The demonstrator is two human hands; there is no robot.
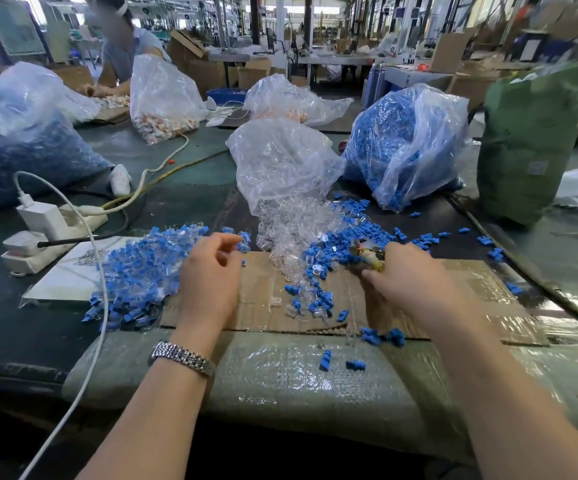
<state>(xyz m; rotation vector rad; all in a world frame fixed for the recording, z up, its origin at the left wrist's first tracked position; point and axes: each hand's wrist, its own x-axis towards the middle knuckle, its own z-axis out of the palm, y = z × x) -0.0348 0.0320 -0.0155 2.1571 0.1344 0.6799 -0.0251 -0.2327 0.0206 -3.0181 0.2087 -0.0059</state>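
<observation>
Two hands work over one cardboard sheet (259, 306) lying flat on the desk (183, 174). The left hand (211, 275), with one metal-link watch (181, 358) on its wrist, hovers palm down at the sheet's far edge beside a heap of blue parts (135, 275). Its fingers (225, 240) are loosely curled, with thumb and forefinger close together; I cannot tell whether they pinch anything. The right hand (408, 275) reaches forward and inward, its fingers (374, 277) wrapped around one blurred, yellowish object (369, 258). It is held just above a second scatter of blue parts at the sheet's far right; its shape is too smeared to make out.

Five thin, crinkled plastic bags stand on the desk. One centre bag (280, 161) spills small, hollow clear caps (291, 230) onto the cardboard between the hands. Two bags hold blue parts, one on the right (401, 140) and one on the left (20, 150). Two further back hold pale and orange pieces (162, 98). One green sack (530, 140) stands far right.

The blue parts are small, matte and stubby, too many to count. Bubble wrap (280, 382) pads the near desk edge. One white power strip (55, 233) lies left, with a white cable (100, 306) trailing off the desk. A second person (124, 46) sits at the far left.
</observation>
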